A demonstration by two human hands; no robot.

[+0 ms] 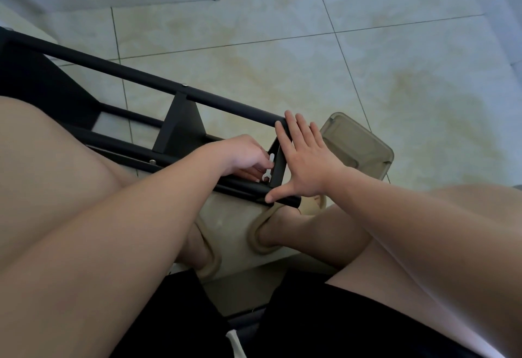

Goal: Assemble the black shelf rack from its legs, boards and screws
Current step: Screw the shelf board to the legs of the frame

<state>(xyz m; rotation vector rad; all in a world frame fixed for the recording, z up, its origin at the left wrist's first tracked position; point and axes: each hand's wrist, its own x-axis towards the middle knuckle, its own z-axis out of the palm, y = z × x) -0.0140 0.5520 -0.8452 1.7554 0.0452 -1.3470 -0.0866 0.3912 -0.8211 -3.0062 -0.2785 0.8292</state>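
Head view: black shelf rack (158,81) lies sideways on the tiled floor (367,61), right hand (305,160) spread flat bracing its end, left hand (245,157) pinching a small white wrench (269,167) at the corner joint; the unclamped rack could shift and throw the wrench off.
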